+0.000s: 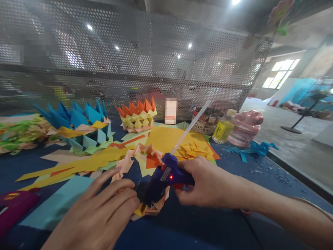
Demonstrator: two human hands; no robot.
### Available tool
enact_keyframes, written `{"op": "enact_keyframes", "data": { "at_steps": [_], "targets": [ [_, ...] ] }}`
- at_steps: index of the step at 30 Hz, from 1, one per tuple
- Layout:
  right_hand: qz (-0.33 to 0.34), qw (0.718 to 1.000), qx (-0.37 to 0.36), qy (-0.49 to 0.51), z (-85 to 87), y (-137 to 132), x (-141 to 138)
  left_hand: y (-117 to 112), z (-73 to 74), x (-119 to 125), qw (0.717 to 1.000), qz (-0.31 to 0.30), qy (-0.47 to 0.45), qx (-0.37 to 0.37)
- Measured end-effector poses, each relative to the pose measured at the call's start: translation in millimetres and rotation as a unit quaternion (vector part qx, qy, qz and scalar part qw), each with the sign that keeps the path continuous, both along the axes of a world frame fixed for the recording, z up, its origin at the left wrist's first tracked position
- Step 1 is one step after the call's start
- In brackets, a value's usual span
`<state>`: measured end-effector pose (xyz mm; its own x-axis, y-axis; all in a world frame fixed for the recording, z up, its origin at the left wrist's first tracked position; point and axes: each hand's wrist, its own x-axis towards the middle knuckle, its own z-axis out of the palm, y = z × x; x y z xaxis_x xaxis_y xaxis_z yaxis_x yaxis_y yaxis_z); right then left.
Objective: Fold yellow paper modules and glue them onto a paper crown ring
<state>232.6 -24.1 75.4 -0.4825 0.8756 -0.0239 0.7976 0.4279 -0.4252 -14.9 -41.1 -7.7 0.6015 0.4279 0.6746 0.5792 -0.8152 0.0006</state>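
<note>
My right hand (205, 180) grips a dark blue glue gun (162, 178) with a small red light lit on its side. A long clear glue stick (191, 126) pokes up from its back end. The gun's nose points down to a small yellow folded paper piece (141, 210) by my left fingertips. My left hand (104, 205) is closed at the left side of a peach paper ring (164, 203) made of folded points; the thumb is hidden. This ring lies on the dark blue table (203, 229), its far side (127, 161) behind the gun.
Behind stand a blue paper crown (88, 116) and an orange-yellow one (137, 116). Yellow strips (88, 161), yellow folded pieces (195, 151) and a light blue sheet (59, 203) lie about. A purple tool (18, 208) is left; a basket (205, 123), bottle (223, 128) and pink container (246, 128) stand right.
</note>
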Motion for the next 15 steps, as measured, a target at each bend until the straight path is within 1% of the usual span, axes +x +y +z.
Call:
{"op": "enact_keyframes", "data": {
  "at_steps": [6,15],
  "targets": [
    [0.003,1.0,0.006,-0.028,4.3,-0.2,-1.6,-0.1,-3.1,-1.5,1.0,0.006,0.004,0.0],
    [0.0,0.999,-0.002,-0.044,-1.2,3.8,-3.4,-0.8,-1.1,-0.4,1.0,-0.003,-0.016,0.008]
  ]
}}
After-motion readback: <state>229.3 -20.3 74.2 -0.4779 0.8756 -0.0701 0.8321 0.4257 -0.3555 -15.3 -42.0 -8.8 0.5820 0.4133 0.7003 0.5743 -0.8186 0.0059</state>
